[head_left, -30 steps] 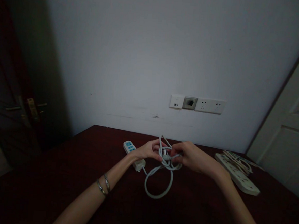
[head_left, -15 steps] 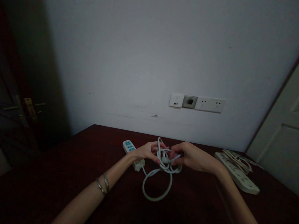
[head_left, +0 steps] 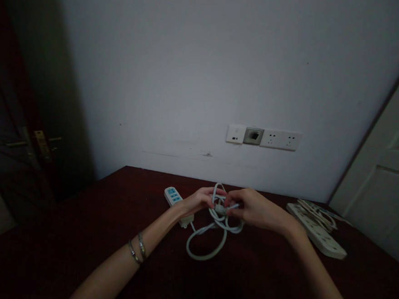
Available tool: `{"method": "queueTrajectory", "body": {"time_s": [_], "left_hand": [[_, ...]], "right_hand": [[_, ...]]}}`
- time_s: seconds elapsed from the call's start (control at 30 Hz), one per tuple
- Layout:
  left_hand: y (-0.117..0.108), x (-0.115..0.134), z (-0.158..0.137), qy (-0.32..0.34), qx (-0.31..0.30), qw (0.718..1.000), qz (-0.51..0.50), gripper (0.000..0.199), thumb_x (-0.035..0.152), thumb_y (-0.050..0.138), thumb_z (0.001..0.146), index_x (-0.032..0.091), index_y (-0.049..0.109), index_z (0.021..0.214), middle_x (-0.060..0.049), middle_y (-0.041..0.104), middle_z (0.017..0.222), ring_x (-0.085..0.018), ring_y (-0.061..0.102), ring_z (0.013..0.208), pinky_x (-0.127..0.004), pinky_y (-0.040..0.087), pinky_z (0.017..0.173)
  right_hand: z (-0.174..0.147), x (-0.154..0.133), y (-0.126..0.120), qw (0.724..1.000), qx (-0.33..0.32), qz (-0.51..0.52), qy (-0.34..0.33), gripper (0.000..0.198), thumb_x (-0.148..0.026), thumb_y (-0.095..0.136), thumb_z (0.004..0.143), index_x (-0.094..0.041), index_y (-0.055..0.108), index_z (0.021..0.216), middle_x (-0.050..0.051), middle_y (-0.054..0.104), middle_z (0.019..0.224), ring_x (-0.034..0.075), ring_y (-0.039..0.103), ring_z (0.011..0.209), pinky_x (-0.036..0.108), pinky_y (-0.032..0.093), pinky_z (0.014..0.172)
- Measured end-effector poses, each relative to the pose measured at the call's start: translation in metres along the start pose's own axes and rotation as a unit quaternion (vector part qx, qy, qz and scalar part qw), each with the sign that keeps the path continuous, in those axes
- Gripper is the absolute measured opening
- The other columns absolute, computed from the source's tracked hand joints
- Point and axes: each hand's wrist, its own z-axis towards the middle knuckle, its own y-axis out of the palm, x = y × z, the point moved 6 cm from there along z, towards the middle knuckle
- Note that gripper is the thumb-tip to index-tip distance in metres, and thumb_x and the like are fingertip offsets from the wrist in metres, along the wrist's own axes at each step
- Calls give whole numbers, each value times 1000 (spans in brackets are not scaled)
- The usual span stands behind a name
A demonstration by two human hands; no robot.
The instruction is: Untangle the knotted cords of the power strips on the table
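Looping loosely here, the white cable (head_left: 217,220) is gripped by left hand (head_left: 201,200) and right hand (head_left: 250,208) alike, seemingly so its coils are steadied.

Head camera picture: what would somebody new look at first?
Probably the middle, where the left hand and right hand hold a looped pale cord above the dark red table. Next might come the strip with blue sockets, partly hidden by the left arm, and a longer white strip at the right. Higher up, a row of wall sockets stands out.
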Motion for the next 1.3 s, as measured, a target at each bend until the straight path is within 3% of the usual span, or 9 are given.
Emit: {"method": "queueTrajectory", "body": {"time_s": [0.13, 0.3, 0.43, 0.57, 0.83, 1.07, 1.3], "left_hand": [[-4, 7, 1, 5, 58, 998, 38, 42, 10, 55, 55, 11, 64, 96, -5, 66, 81, -14, 57, 71, -25, 39, 69], [-8, 11, 1, 13, 99, 991, 91, 40, 7, 52, 57, 12, 64, 96, -3, 65, 80, -12, 55, 72, -23, 38, 67], [-9, 6, 4, 11, 138, 988, 74, 42, 3, 47, 57, 11, 64, 95, -2, 63, 71, -9, 52, 62, -20, 36, 60], [-8, 5, 4, 16, 176, 983, 54, 39, 3, 47, 59, 10, 65, 93, -1, 60, 65, -6, 48, 53, -18, 34, 53], [-1, 7, 2, 20, 171, 985, 17, 44, 4, 52, 56, 8, 61, 99, -2, 63, 62, -7, 50, 47, -18, 34, 48], [7, 10, -1, 27, 122, 992, -12, 52, -1, 56, 45, 9, 60, 96, -6, 67, 70, -15, 60, 62, -23, 40, 59], [6, 30, -8, 50, 100, 993, 42, 46, 10, 62, 58, 11, 58, 104, -9, 68, 85, -18, 61, 80, -31, 41, 78]], "right_hand": [[3, 6, -1, 999, 12, -43, 19, 24, -33, 54, 77, -14, 69, 81, 3, 62, 64, 11, 50, 55, 22, 33, 52], [3, 0, 0, 996, 18, -80, -23, 23, -30, 54, 79, -17, 71, 87, 4, 64, 72, 12, 53, 63, 22, 36, 59], [1, -10, 1, 991, 37, -121, -52, 20, -27, 54, 79, -17, 71, 78, 7, 62, 81, 14, 53, 72, 23, 36, 65], [0, -15, 2, 991, 22, -119, -55, 21, -26, 53, 80, -15, 69, 74, 6, 60, 77, 13, 52, 70, 23, 36, 66], [1, -9, 7, 994, 3, -109, -21, 16, -19, 55, 73, -13, 67, 65, 3, 55, 60, 11, 47, 60, 22, 32, 59], [4, -9, 13, 989, -34, -142, -19, 15, -13, 52, 68, -15, 62, 56, 1, 50, 52, 8, 39, 49, 23, 27, 51], [14, -11, 13, 970, 46, -238, 8, 17, -23, 52, 76, -18, 68, 74, 8, 63, 76, 18, 56, 72, 25, 33, 61]]}}
